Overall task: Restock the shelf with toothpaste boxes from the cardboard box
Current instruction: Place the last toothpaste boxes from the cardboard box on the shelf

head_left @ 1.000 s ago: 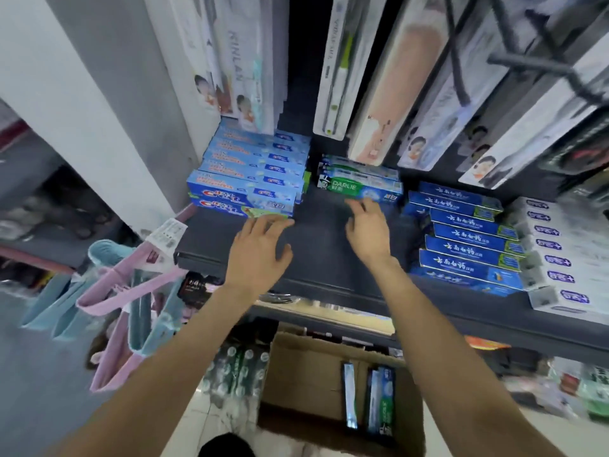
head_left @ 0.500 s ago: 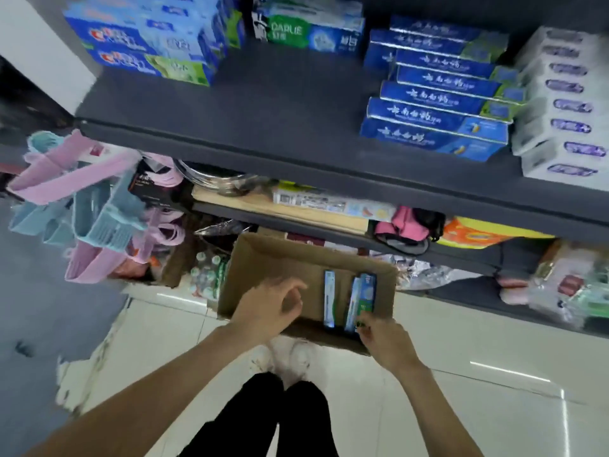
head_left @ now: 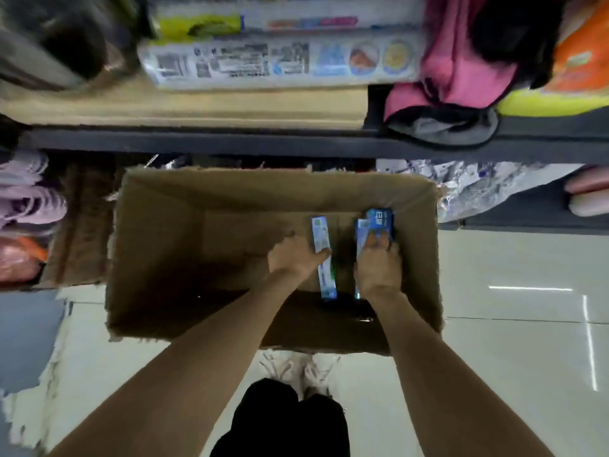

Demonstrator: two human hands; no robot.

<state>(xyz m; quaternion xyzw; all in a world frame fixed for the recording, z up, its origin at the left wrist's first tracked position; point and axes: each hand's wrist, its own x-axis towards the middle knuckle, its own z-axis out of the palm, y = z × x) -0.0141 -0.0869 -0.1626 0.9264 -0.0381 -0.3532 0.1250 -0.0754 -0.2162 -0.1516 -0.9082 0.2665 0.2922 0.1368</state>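
I log the print on the toothpaste box (head_left: 321,237) under my left hand (head_left: 293,258) as too blurred to read, its middle hidden by my fingers (head_left: 321,255); the paired boxes (head_left: 379,222) at 3 o'clock of it are half covered by my right hand (head_left: 377,270), so I cannot count them. Toward 12 o'clock, the white packet (head_left: 273,61), pink cloth (head_left: 451,67) and orange bag (head_left: 580,64) smear with motion and run off the top edge. At 6 o'clock my dark trousers (head_left: 283,423) hide most of my shoes (head_left: 296,367).
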